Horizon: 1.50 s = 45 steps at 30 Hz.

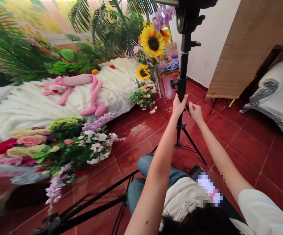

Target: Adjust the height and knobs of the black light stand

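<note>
Left grip (180,106) clenched around the black light stand (183,65) at 12 o'clock, steadying the pole; right grip (195,112) pinching a small clamp knob (186,106) just beside it, well above the tripod legs (192,143) on the red tile floor (244,153).

Floor tiles (141,143) - deep red, glossy, pale grout lines in a grid. Stand (183,65), centre of frame - black throughout. Blanket (33,114), left of centre - white, with feather-like ridges. Stuffed toy (75,86) lying on it - bright pink, with a paler pink muzzle. Sunflowers (153,41), upper centre - yellow petals, dark brown middles. Roses (26,143), lower left - red, pink and cream, with lilac sprays beside them. Blind (244,49), upper right - tan, fine horizontal stripes. Bench (275,91), right edge - white cushion, silver scrollwork. Jeans (141,166), lower centre - mid blue. Sleeve (263,212), lower right - white.
</note>
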{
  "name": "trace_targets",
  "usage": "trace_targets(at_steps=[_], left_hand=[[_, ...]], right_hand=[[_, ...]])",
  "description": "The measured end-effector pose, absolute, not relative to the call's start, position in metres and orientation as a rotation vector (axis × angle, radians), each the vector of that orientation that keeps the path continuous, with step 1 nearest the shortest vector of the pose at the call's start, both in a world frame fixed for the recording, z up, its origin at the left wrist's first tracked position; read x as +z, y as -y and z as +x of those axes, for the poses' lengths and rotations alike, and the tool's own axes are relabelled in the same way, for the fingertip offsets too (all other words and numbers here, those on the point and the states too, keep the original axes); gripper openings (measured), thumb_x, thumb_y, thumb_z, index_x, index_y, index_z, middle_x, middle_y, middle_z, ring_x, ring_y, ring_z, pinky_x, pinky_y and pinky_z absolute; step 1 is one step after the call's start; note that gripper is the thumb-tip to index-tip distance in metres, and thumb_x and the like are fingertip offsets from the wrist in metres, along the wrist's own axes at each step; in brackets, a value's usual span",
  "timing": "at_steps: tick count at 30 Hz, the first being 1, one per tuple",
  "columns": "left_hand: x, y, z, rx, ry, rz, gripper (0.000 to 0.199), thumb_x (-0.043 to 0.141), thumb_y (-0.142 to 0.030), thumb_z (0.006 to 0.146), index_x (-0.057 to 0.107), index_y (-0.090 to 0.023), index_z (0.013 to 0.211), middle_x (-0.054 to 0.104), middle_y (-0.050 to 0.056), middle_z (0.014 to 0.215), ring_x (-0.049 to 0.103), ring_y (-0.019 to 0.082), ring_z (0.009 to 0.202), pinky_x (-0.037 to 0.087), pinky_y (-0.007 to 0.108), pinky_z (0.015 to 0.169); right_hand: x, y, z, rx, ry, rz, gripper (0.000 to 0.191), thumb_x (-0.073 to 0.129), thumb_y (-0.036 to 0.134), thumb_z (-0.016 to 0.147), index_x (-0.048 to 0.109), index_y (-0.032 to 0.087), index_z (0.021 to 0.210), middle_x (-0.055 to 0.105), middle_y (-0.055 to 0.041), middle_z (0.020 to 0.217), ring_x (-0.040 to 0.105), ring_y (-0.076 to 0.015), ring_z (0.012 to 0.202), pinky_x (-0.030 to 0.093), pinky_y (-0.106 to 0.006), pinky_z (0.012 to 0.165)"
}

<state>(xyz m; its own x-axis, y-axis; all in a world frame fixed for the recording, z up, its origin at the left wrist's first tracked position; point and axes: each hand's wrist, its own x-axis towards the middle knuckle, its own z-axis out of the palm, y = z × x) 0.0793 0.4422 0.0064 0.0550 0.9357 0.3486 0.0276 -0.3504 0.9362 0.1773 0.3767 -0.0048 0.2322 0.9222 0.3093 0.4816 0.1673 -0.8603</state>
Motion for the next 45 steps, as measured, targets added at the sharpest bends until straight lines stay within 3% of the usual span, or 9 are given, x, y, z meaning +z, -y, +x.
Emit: trace_targets(at_steps=[6,12,16,21,27,31,37,42,45], left_hand=[[-0.020,-0.385,0.014,1.336,-0.982,1.393,0.039,0.064,-0.047,0.085,0.061,-0.019,0.113,0.069,0.011,0.117,0.070,0.015,0.097,0.055,0.029,0.088],[-0.085,-0.280,-0.145,1.265,-1.367,1.073,0.040,0.065,-0.056,0.078,0.067,-0.021,0.097,0.075,0.008,0.099,0.072,0.018,0.086,0.057,0.032,0.079],[-0.101,-0.219,-0.246,1.489,-1.742,0.710,0.027,0.066,-0.042,0.078,0.065,-0.017,0.089,0.074,0.004,0.085,0.068,0.013,0.072,0.053,0.027,0.073],[-0.076,-0.157,-0.335,1.780,-2.010,0.516,0.015,0.059,-0.029,0.083,0.065,-0.016,0.088,0.072,0.002,0.082,0.065,0.010,0.069,0.051,0.024,0.074],[-0.031,-0.095,-0.407,2.090,-2.384,0.353,0.022,0.062,-0.037,0.085,0.059,-0.016,0.083,0.067,0.004,0.081,0.064,0.012,0.075,0.052,0.025,0.078],[-0.010,-0.072,-0.435,2.367,-2.580,0.238,0.038,0.072,-0.044,0.080,0.051,-0.018,0.097,0.065,0.009,0.104,0.064,0.013,0.086,0.053,0.027,0.082],[0.005,-0.093,-0.469,2.368,-2.435,0.814,0.059,0.060,-0.067,0.081,0.053,-0.020,0.116,0.068,0.012,0.114,0.067,0.018,0.109,0.052,0.031,0.097],[0.002,-0.115,-0.477,2.386,-2.553,0.686,0.069,0.048,-0.077,0.081,0.061,-0.016,0.111,0.072,0.017,0.108,0.069,0.026,0.110,0.053,0.035,0.096],[-0.001,-0.116,-0.475,2.372,-2.605,0.653,0.071,0.048,-0.078,0.081,0.062,-0.016,0.113,0.073,0.016,0.106,0.071,0.027,0.107,0.054,0.034,0.093]], right_hand=[[-0.009,-0.377,0.176,0.617,1.346,-1.410,0.064,0.030,0.078,0.088,0.048,0.024,0.059,0.050,0.0001,0.045,0.051,-0.0150,0.043,0.040,-0.027,0.052],[-0.030,-0.367,0.140,0.601,1.087,-1.391,0.069,0.013,0.079,0.090,0.042,0.026,0.057,0.047,0.0005,0.045,0.049,-0.0138,0.043,0.042,-0.026,0.052],[-0.062,-0.354,0.082,0.723,1.145,-1.340,0.068,0.019,0.078,0.091,0.042,0.025,0.055,0.044,0.0017,0.043,0.047,-0.0135,0.044,0.042,-0.026,0.053],[-0.081,-0.336,-0.017,0.978,1.547,-1.192,0.070,0.026,0.076,0.092,0.046,0.023,0.050,0.049,-0.0004,0.044,0.048,-0.0130,0.047,0.043,-0.025,0.058],[-0.061,-0.304,-0.141,1.237,1.917,-0.824,0.069,0.030,0.074,0.092,0.048,0.022,0.050,0.052,-0.0010,0.044,0.048,-0.0127,0.046,0.040,-0.025,0.057],[-0.039,-0.276,-0.206,1.294,2.211,-0.575,0.068,0.029,0.071,0.094,0.051,0.021,0.053,0.054,-0.0015,0.046,0.051,-0.0133,0.048,0.042,-0.025,0.059],[0.002,-0.234,-0.290,1.239,2.629,-0.252,0.046,0.037,0.047,0.101,0.057,0.019,0.069,0.061,0.0009,0.055,0.058,-0.0126,0.056,0.044,-0.023,0.071],[0.032,-0.216,-0.358,1.029,2.726,-0.286,0.022,0.051,0.035,0.098,0.060,0.018,0.089,0.068,-0.0022,0.073,0.062,-0.0149,0.068,0.045,-0.025,0.073],[0.043,-0.212,-0.394,1.103,2.609,-0.358,0.018,0.049,0.031,0.099,0.057,0.016,0.105,0.069,-0.0051,0.087,0.063,-0.0154,0.072,0.048,-0.026,0.074]])
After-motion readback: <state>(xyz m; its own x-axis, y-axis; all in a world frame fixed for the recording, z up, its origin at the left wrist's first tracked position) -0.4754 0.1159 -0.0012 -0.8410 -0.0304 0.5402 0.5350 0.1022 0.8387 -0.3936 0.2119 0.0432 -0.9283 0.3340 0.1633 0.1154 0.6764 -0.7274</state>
